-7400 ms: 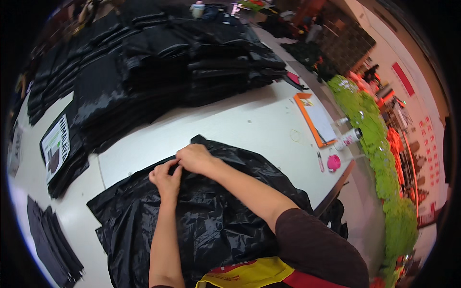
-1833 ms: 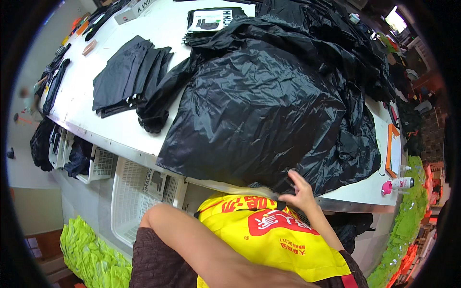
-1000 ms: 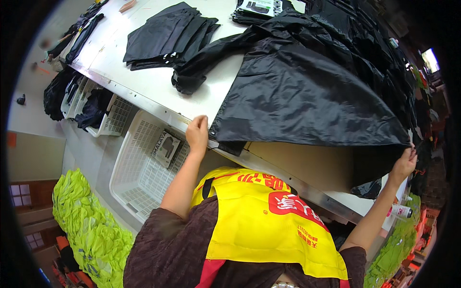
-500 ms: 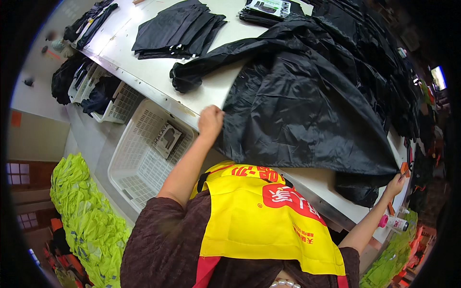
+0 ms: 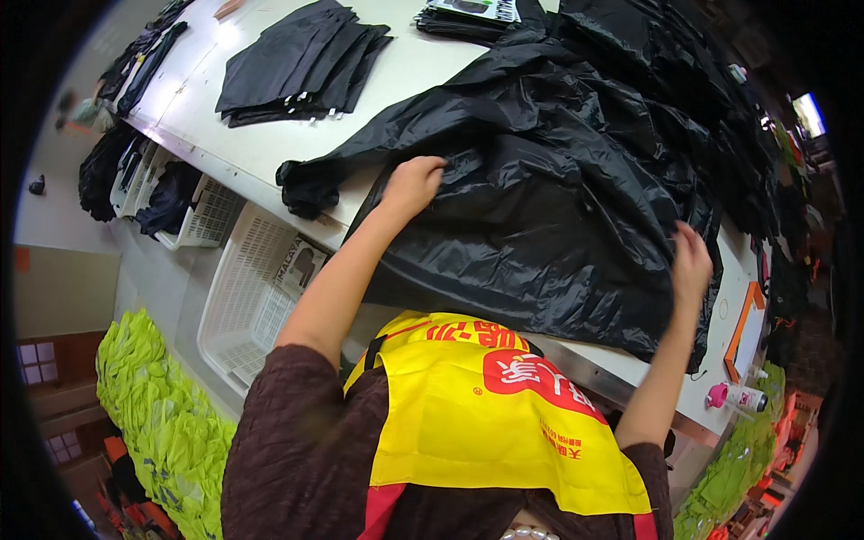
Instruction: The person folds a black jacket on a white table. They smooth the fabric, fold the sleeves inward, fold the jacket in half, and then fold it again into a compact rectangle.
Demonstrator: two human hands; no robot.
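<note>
One yellow apron (image 5: 459, 450) is covering the person's front on the near side of a glossy black jacket (image 5: 540, 247), which is lying loose and creased over a white table (image 5: 261, 151). Off the jacket's near right corner, a white bottle (image 5: 746, 398) with a dark cap is lying beside a round pink object (image 5: 716, 395); farther up that side, an orange-edged tray (image 5: 740, 331) is sitting. Off the near left corner, lower than the table, a white slatted crate (image 5: 212, 326) is standing.

The right hand (image 5: 692, 263) is hovering at or touching the jacket's right side, its fingers bending and partly parting; whether it is catching any cloth, I cannot tell. Farther from the near edge, the left hand (image 5: 413, 189) is reaching over the jacket's left part, its fingers curling close together against the cloth; I cannot tell whether they are pinching it. The jacket's broad body is therefore stretching between the hands and running from them toward the apron, the right hand being nearer its near edge, the left nearer its sleeve (image 5: 378, 135). Its long axis seems to be running away from the apron, the far end merging with other black goods. The sleeve is slanting out leftward, ending bunched.

Beyond the sleeve, a fanned stack of black folded garments (image 5: 301, 67) is lying; beyond the jacket's upper left, a bundle with a printed card (image 5: 477, 9) is resting.
</note>
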